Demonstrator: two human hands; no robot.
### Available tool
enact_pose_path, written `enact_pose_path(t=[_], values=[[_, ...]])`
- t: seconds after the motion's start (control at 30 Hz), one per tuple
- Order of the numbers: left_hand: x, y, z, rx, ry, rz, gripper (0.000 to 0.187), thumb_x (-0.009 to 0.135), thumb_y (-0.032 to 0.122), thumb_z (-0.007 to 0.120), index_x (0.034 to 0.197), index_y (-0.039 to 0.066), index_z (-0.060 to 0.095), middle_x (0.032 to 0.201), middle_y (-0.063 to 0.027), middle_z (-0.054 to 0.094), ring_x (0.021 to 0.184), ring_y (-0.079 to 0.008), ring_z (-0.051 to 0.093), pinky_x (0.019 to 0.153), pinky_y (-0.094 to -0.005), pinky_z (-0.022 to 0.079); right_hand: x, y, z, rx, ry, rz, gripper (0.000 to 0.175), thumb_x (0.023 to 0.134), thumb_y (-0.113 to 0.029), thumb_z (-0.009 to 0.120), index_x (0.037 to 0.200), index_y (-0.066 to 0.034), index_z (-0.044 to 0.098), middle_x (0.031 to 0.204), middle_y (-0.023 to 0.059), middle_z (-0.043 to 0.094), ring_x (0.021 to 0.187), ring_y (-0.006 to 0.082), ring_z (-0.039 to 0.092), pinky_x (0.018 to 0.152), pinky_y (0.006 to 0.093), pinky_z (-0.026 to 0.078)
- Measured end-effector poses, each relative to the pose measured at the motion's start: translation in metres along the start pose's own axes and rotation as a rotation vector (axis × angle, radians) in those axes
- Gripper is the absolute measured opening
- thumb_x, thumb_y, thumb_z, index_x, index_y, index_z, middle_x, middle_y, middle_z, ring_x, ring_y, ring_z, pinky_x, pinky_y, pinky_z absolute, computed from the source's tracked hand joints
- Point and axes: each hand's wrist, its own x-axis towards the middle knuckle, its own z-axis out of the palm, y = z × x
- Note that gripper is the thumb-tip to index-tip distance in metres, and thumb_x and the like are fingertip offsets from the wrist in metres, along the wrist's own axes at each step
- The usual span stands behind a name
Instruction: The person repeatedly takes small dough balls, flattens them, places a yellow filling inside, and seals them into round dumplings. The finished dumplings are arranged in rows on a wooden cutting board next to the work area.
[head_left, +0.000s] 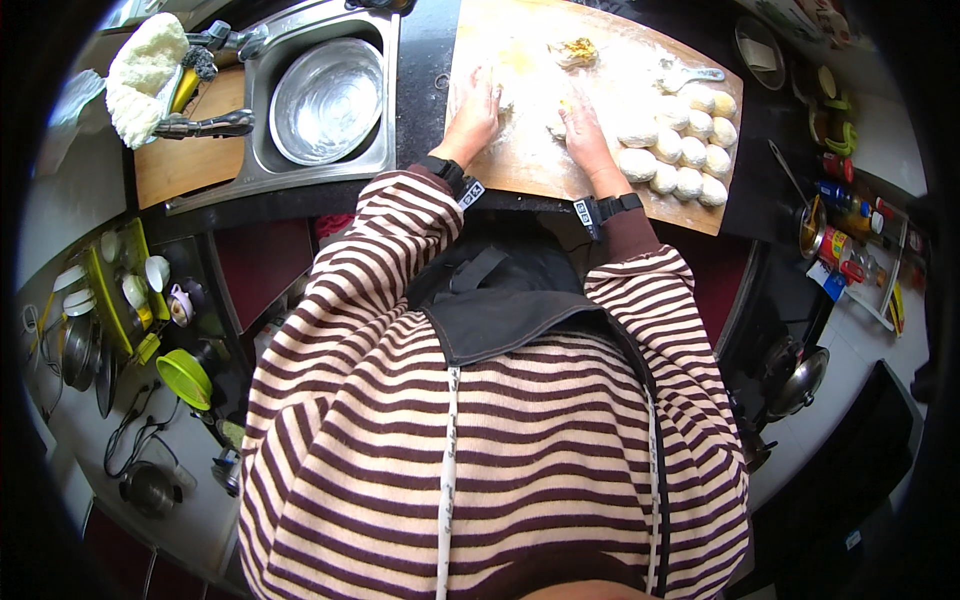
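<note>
A floured wooden board (517, 161) lies before me on the dark counter. My left hand (474, 109) is over its left part, fingers pointing away, with a pale piece of dough (506, 99) showing at its inner edge. My right hand (586, 131) is farther right, beside another dough piece (556, 130) that it partly hides. Glare and the hands hide how firmly either piece is held. Beyond them sits a floury lump with a yellow top (576, 52). Rows of floured dough balls (691, 153) fill the board's right side, below a utensil with a pale blue handle (703, 74).
Left of the board, a metal basin (326, 101) stands in the steel sink (388, 90). Beside the faucet is a fluffy white cloth or duster (146, 75). A pan with a handle (811, 229) and several bottles and jars (840, 206) crowd the right counter.
</note>
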Motion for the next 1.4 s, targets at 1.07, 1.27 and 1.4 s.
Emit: enact_pose_path(t=[1.07, 1.27, 1.4], values=[[-0.007, -0.013, -0.021, -0.028, 0.036, 0.079, 0.065, 0.074, -0.01, 0.056, 0.135, 0.003, 0.04, 0.141, -0.022, 0.036, 0.13, -0.0361, 0.037, 0.108, -0.0382, 0.032, -0.021, -0.045, -0.003, -0.045, -0.137, -0.138, 0.044, 0.086, -0.012, 0.059, 0.128, -0.0033, 0.05, 0.137, 0.0169, 0.043, 0.13, 0.033, 0.037, 0.108, 0.0387, 0.029], [0.003, -0.016, -0.017, -0.118, 0.066, 0.076, 0.039, 0.078, -0.002, 0.058, 0.116, 0.0, 0.052, 0.122, -0.0239, 0.051, 0.112, -0.0399, 0.05, 0.094, -0.0393, 0.043, 0.007, -0.038, -0.001, 0.194, 0.144, -0.04, 0.056, 0.081, -0.027, 0.068, 0.125, 0.0027, 0.051, 0.13, 0.0248, 0.048, 0.127, 0.0364, 0.039, 0.107, 0.0402, 0.03], [0.022, -0.013, -0.025, 0.055, 0.015, 0.057, 0.034, 0.077, -0.003, 0.058, 0.11, 0.0, 0.053, 0.111, -0.023, 0.053, 0.101, -0.039, 0.054, 0.085, -0.0411, 0.047, 0.006, -0.049, 0.015, -0.14, -0.027, -0.074, 0.065, 0.077, -0.029, 0.071, 0.128, 0.0012, 0.044, 0.127, 0.0268, 0.049, 0.121, 0.0372, 0.045, 0.102, 0.0431, 0.035]])
